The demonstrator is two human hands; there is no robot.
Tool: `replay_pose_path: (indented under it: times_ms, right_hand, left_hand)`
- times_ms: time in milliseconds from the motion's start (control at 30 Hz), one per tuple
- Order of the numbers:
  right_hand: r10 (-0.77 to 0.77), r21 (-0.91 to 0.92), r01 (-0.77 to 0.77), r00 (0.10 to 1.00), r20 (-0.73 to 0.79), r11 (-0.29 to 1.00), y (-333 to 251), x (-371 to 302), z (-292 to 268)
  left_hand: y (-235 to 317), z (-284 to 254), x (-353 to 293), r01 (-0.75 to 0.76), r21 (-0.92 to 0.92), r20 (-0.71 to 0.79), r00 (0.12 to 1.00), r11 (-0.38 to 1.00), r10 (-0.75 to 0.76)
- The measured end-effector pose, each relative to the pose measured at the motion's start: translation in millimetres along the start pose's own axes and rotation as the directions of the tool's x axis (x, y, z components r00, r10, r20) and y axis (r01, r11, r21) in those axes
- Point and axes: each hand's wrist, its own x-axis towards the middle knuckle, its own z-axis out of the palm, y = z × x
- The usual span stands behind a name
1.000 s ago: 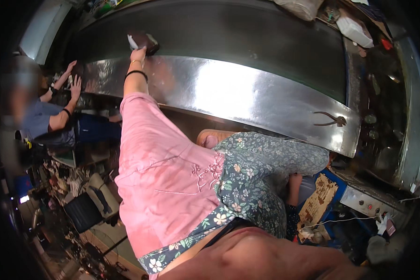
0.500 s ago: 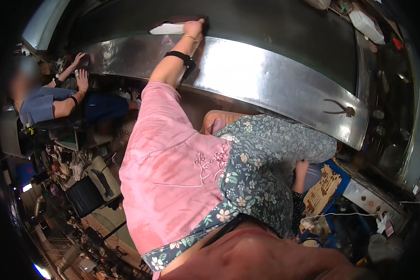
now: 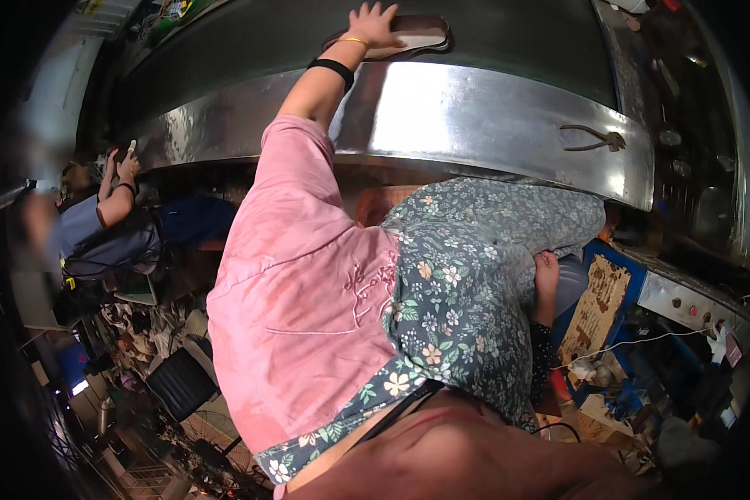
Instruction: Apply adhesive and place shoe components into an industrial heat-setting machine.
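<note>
My left hand (image 3: 373, 27) is stretched out at the far side with its fingers spread. It reaches over a long, dark brown, shoe-shaped piece (image 3: 429, 37) with a pale face, which lies on a dark belt-like surface (image 3: 517, 54); whether the palm touches it is hard to tell. Low at my right side, my right hand (image 3: 547, 271) rests beside the flowered apron (image 3: 467, 275). Its fingers are small in view and partly hidden against the cloth, so their grip is unclear.
A shiny metal ledge (image 3: 467, 108) runs along the belt's near side, with pliers (image 3: 596, 138) on its right end. At the left sits a co-worker (image 3: 112, 233) with raised hands. A control box with knobs (image 3: 683, 308) and a trailing white cord (image 3: 625, 343) are at the right.
My left hand has opened and spread its fingers, where before it was closed at the dark piece. More of my right hand shows now. The co-worker's hands have come closer together.
</note>
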Motion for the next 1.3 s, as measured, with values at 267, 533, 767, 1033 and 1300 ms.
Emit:
replay_pose_path:
  times_ms: [267,533,767,1033,1300]
  right_hand:
    - [0.034,0.067,-0.036,0.999,0.041,0.997,19.8,2.5,5.8]
    - [0.042,0.023,-0.042,0.999,0.005,0.999,13.9,4.5,3.8]
    - [-0.146,-0.929,-0.060,0.982,-0.121,0.366,-118.0,-2.5,-21.9]
    - [-0.559,0.113,0.609,0.775,-0.296,0.785,-288.4,-44.1,-30.0]
    - [-0.642,-0.525,0.410,0.651,-0.405,0.746,-273.3,-71.8,-71.4]
  left_hand:
    - [-8.3,1.5,31.2,0.135,-0.397,0.408,0.912,0.908,0.042]
    - [-14.6,-20.7,3.1,0.076,-0.206,0.464,0.885,0.976,0.030]
    - [73.8,-81.1,-16.0,0.050,-0.550,0.266,0.957,0.834,0.119]
    - [265.8,-113.0,-138.2,0.201,-0.973,0.232,0.840,0.116,0.490]
    - [305.3,-127.6,-204.7,-0.206,-0.972,-0.024,0.562,0.111,0.827]
